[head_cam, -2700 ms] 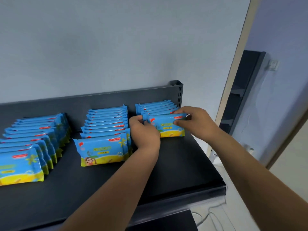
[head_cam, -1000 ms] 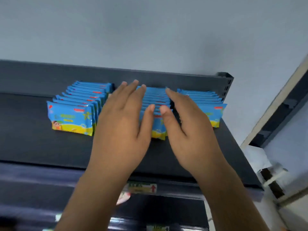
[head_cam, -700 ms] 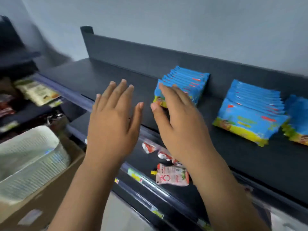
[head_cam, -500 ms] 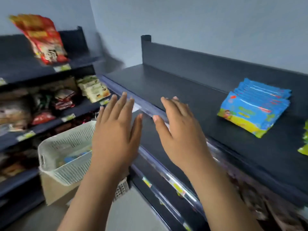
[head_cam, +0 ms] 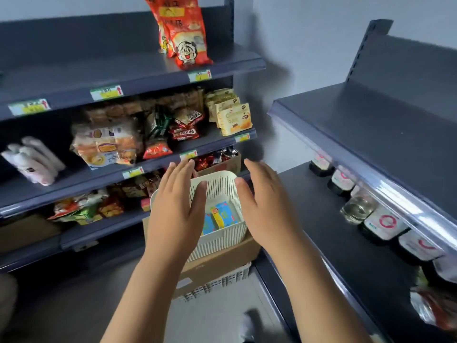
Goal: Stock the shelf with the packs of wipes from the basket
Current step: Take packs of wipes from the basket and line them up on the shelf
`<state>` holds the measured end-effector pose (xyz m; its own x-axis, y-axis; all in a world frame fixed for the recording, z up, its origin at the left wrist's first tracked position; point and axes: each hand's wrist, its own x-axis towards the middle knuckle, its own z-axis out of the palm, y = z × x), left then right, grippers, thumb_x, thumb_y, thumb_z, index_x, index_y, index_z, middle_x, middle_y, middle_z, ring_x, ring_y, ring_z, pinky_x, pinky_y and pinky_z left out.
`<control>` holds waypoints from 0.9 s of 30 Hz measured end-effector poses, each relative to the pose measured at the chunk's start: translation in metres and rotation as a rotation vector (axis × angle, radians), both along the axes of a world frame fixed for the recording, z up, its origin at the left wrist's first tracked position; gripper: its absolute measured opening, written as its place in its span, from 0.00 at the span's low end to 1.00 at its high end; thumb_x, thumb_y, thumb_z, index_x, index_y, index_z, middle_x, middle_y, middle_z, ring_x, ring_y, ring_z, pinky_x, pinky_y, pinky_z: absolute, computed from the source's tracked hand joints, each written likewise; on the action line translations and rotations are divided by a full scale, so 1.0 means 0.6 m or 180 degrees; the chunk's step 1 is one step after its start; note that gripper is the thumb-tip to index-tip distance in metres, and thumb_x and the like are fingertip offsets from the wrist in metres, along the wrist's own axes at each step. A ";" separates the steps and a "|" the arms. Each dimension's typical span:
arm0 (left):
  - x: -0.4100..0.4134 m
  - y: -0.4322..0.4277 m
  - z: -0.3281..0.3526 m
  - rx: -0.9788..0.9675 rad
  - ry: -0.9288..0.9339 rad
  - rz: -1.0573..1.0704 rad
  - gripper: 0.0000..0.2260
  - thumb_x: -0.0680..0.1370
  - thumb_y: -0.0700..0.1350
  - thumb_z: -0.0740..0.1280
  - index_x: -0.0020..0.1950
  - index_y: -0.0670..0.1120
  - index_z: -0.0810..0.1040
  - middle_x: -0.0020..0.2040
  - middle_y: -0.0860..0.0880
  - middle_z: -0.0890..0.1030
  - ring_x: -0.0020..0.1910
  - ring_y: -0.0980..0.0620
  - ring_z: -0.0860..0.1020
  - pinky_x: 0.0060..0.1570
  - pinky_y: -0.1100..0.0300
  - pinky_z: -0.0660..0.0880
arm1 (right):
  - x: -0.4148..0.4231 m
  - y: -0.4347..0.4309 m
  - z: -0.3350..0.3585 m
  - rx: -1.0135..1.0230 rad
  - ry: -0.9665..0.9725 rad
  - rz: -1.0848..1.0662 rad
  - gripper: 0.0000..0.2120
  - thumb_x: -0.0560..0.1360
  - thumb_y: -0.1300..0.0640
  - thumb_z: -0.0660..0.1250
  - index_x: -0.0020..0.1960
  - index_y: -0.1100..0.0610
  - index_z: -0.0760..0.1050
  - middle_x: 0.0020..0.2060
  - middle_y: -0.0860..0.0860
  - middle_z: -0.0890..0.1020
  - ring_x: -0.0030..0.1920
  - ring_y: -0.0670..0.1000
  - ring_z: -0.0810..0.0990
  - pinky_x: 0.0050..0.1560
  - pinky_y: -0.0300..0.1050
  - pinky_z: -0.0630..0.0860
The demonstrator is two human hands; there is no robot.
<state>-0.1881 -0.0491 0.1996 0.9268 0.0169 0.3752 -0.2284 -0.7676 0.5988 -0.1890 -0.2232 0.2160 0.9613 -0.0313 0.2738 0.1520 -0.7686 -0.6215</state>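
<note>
My left hand (head_cam: 178, 209): flat, fingers straight and close together, holding nothing, over the basket's left side.
My right hand (head_cam: 267, 209): flat and empty too, over the basket's right rim.
Basket (head_cam: 217, 241): white, slatted, sitting on a cardboard box (head_cam: 222, 261).
Packs of wipes (head_cam: 223, 214): blue-and-yellow, lying in the basket's bottom, seen between my hands; I touch none.
Shelf (head_cam: 383, 134): dark grey top board on my right, above the basket.
</note>
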 end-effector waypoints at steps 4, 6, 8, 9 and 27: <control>0.104 0.042 -0.095 -0.0233 0.0548 0.0372 0.22 0.85 0.55 0.57 0.78 0.49 0.67 0.79 0.53 0.67 0.81 0.53 0.59 0.79 0.48 0.58 | 0.118 0.031 -0.090 -0.0036 0.0493 0.0234 0.22 0.84 0.45 0.56 0.75 0.52 0.66 0.71 0.49 0.72 0.71 0.52 0.70 0.68 0.53 0.72; 0.159 0.056 -0.148 -0.0356 0.0788 0.0513 0.21 0.85 0.53 0.59 0.76 0.47 0.70 0.76 0.50 0.71 0.77 0.51 0.65 0.76 0.46 0.63 | 0.176 0.043 -0.147 -0.0024 0.0779 0.0399 0.22 0.84 0.46 0.57 0.75 0.52 0.67 0.71 0.49 0.73 0.70 0.51 0.71 0.66 0.49 0.71; 0.210 0.067 -0.205 -0.0553 0.1080 0.0670 0.19 0.85 0.51 0.60 0.74 0.45 0.73 0.72 0.48 0.75 0.72 0.48 0.71 0.72 0.46 0.68 | 0.230 0.055 -0.212 0.0020 0.1144 0.0517 0.21 0.84 0.47 0.58 0.74 0.53 0.69 0.69 0.50 0.75 0.68 0.51 0.73 0.59 0.44 0.70; 0.234 0.072 -0.234 -0.0617 0.1250 0.0746 0.19 0.85 0.51 0.61 0.73 0.45 0.73 0.70 0.47 0.76 0.70 0.47 0.73 0.71 0.46 0.70 | 0.254 0.062 -0.244 0.0044 0.1364 0.0554 0.20 0.84 0.47 0.59 0.73 0.54 0.70 0.67 0.51 0.76 0.66 0.52 0.75 0.57 0.43 0.69; 0.418 0.174 -0.663 0.1459 0.3461 0.0152 0.32 0.67 0.51 0.80 0.67 0.48 0.73 0.64 0.45 0.75 0.63 0.41 0.75 0.62 0.51 0.75 | 0.506 0.146 -0.682 -0.1523 0.3958 -0.0532 0.21 0.78 0.52 0.60 0.68 0.58 0.74 0.55 0.58 0.80 0.57 0.59 0.79 0.55 0.47 0.77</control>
